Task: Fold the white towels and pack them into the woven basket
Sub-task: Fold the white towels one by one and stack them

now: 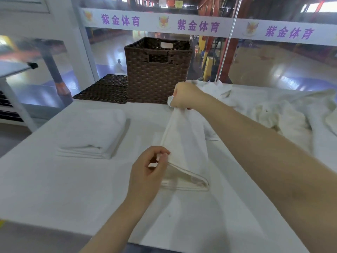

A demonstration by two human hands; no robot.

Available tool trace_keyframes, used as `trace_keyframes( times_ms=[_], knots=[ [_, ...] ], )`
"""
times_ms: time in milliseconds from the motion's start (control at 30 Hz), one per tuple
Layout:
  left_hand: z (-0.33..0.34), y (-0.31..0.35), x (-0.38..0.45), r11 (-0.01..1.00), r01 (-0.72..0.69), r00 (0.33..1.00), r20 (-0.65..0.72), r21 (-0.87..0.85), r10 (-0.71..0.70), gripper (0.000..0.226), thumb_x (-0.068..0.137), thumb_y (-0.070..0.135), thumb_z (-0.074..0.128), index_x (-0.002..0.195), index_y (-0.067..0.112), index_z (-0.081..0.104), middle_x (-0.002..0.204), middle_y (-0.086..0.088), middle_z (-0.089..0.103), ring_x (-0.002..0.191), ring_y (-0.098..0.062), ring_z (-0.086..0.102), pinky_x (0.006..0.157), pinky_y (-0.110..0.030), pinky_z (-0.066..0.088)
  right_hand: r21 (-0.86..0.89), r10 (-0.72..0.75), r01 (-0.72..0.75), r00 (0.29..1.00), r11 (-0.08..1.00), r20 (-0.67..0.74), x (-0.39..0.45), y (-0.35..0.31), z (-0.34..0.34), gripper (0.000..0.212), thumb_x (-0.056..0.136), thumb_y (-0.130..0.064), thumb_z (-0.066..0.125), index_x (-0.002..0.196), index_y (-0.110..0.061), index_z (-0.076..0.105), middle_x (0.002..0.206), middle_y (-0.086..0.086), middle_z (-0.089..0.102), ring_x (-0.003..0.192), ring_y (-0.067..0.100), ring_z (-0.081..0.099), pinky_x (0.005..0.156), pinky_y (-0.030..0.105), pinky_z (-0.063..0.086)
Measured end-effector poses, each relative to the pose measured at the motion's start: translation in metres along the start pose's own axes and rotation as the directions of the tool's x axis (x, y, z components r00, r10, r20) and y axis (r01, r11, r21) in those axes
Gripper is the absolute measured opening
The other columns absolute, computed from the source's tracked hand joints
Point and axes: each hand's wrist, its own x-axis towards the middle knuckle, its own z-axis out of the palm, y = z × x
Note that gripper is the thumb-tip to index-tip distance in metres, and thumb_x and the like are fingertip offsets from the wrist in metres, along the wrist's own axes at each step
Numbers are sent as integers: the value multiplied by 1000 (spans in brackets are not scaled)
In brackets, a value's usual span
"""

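Lower left of the counter (45, 189) is bare, giving open passage. Obstacles: folded towel stack (91, 132) at centre left, woven basket (156, 70) with flat lid (105, 90) at upper centre, unfolded towel pile (273, 110) at right.

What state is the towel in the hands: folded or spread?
Neither: the towel hangs bunched and unfolded, gripped at the top by the right hand, its edge pinched lower down by the left hand.

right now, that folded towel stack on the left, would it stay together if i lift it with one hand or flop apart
Probably floppy: the towel the right hand grips hangs limp, and the left hand pinches its sagging edge. The folded stack shows loose layered edges, so one-handed lifting would likely droop the ends or shed layers. It looks light; supporting it underneath seems safer.
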Motion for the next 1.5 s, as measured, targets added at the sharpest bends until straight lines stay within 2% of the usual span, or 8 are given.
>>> trace_keyframes(
  times_ms=[233,400,633,767,933,1067,1267,1500],
  knots=[
    [-29,-39,-12,935,105,990,52,339,-130,15,90,24,61,86,39,61,64,4,52,53,-7,46,55,-18,38,-184,-53,59,998,981,39,17,-38,74,22,86,-9,54,68,-15,42,72,1,46,59,15,44,47,26,31],
    [-31,-48,-15,888,65,983,125,456,-136,12,91,25,59,87,35,55,61,-4,49,55,-12,47,56,-23,38,-187,-58,70,996,980,69,20,-39,105,20,86,-6,52,70,-14,43,75,0,46,62,16,45,48,26,29],
    [-34,-50,-14,768,-8,983,147,640,-111,8,94,32,51,88,35,46,56,6,47,58,-10,50,50,-21,36,-113,-113,137,975,984,194,15,-21,124,24,94,-14,49,117,-9,52,108,6,55,90,23,51,58,27,35],
    [-40,-44,-4,742,19,968,172,670,-181,7,91,36,51,86,32,51,59,1,53,56,-11,51,50,-21,37,212,-220,162,932,964,287,9,1,113,35,96,-14,45,131,-20,47,121,3,57,100,19,54,80,29,44],
    [-42,-37,21,729,-16,967,197,685,-164,20,92,35,50,74,27,50,64,7,59,63,-8,54,58,-28,41,398,-183,227,972,889,-146,-15,53,86,35,93,-4,46,122,-18,58,114,-3,65,107,18,59,84,21,41],
    [-21,-30,48,732,-177,973,227,657,31,12,94,33,47,94,22,53,91,4,53,89,-17,48,74,-32,41,333,-14,58,991,941,-135,-29,90,86,34,97,-18,49,130,-21,55,133,-6,57,122,17,51,89,20,32],
    [36,-31,96,670,-186,908,386,719,-161,53,103,41,34,150,17,27,159,-5,18,147,-23,13,118,-38,18,224,13,1,998,975,-65,-32,100,110,40,99,-31,44,137,-16,46,138,7,51,126,27,46,102,39,39],
    [44,-70,108,505,-233,899,382,831,-214,60,102,51,22,156,28,9,164,3,2,150,-18,-4,121,-40,-2,221,80,-55,991,974,-106,-35,105,132,48,97,-34,48,141,-17,39,142,11,41,127,33,41,105,41,36]
  ],
)
